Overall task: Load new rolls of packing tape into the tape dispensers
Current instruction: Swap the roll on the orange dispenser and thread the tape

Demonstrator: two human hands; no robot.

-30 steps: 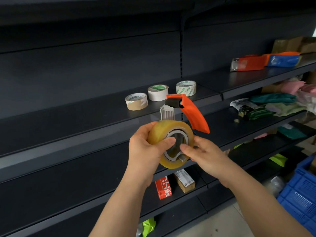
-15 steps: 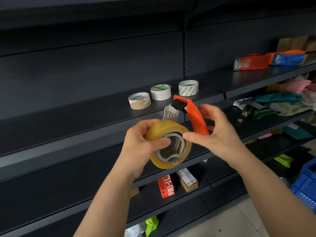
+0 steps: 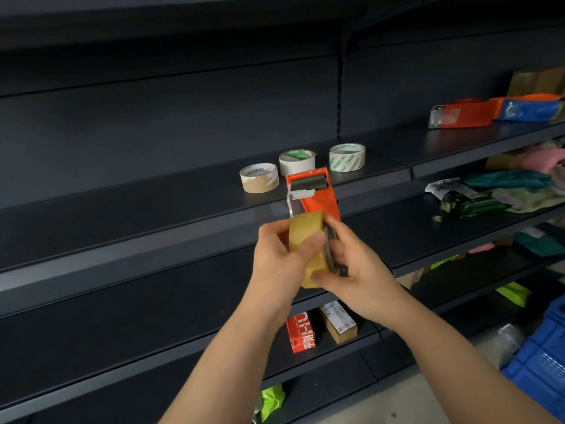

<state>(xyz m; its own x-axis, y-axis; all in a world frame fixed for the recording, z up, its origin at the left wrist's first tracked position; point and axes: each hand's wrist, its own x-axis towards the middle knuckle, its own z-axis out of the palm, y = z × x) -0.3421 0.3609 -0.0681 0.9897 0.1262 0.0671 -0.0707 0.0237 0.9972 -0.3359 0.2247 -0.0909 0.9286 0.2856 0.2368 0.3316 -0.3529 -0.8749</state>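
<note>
In front of the dark shelves I hold an orange tape dispenser [image 3: 318, 197] with a clear yellowish tape roll [image 3: 305, 237] on its grey hub. The roll is turned edge-on to me. My left hand [image 3: 276, 261] grips the roll from the left, thumb across its outer face. My right hand [image 3: 357, 270] curls round the roll's right side and the hub, fingers under the roll. The dispenser's black roller and metal blade point up above my hands. Three other tape rolls, the tan roll [image 3: 259, 178], the white roll [image 3: 297, 162] and the green-printed roll [image 3: 347, 157], sit on the shelf behind.
A second orange dispenser [image 3: 463, 113] and a blue packet [image 3: 529, 108] lie on the upper right shelf. Bagged clothes [image 3: 501, 194] fill the right shelves. A red box [image 3: 301, 332] and a brown box [image 3: 337, 322] stand on the lower shelf. A blue crate [image 3: 541, 359] sits at lower right.
The dispenser and roll have turned from face-on to edge-on. My right hand has moved from the orange handle down onto the roll's right side and hub.
</note>
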